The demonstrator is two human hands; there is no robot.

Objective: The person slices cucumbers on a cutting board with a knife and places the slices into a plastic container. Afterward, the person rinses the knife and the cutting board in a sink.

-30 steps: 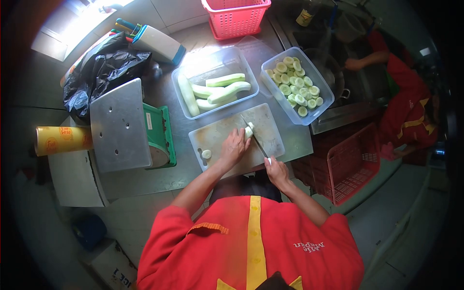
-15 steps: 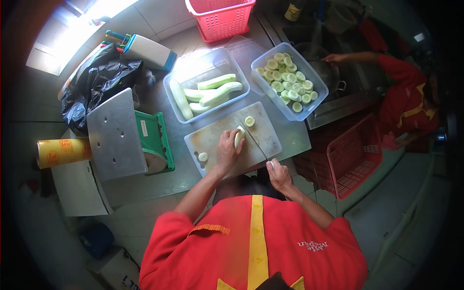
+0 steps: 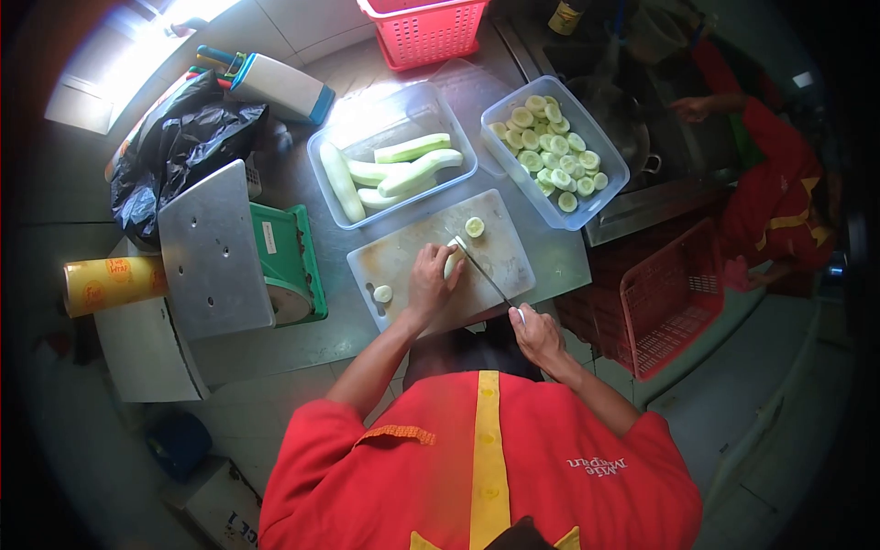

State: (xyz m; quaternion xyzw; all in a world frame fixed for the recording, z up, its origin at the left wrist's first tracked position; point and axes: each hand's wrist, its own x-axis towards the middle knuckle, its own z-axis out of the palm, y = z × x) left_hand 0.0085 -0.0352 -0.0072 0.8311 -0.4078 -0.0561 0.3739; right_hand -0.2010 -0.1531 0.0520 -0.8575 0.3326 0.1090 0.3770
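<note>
On the white cutting board (image 3: 385, 261), my left hand (image 3: 432, 282) is closed around a peeled cucumber piece (image 3: 452, 264). My right hand (image 3: 537, 335) grips a knife (image 3: 488, 280) by its handle, with the blade at the upper end of that piece. One cut slice (image 3: 474, 226) lies just above the blade, and a small end piece (image 3: 383, 293) rests near the board's handle hole. Behind the board, a clear tub (image 3: 321, 188) holds several peeled cucumbers (image 3: 341, 183). A second tub (image 3: 617, 188) to the right is filled with many round slices (image 3: 559, 145).
At left stand a green scale (image 3: 307, 257) with a metal plate, a black plastic bag (image 3: 174, 151), a knife block (image 3: 280, 90) and a yellow roll (image 3: 115, 284). A pink basket (image 3: 426, 38) is behind. Right: red crate (image 3: 674, 298), stove, another person (image 3: 779, 183).
The knife blade has moved left against the cucumber piece's end. The other person's outstretched hand has moved right, away from the pan.
</note>
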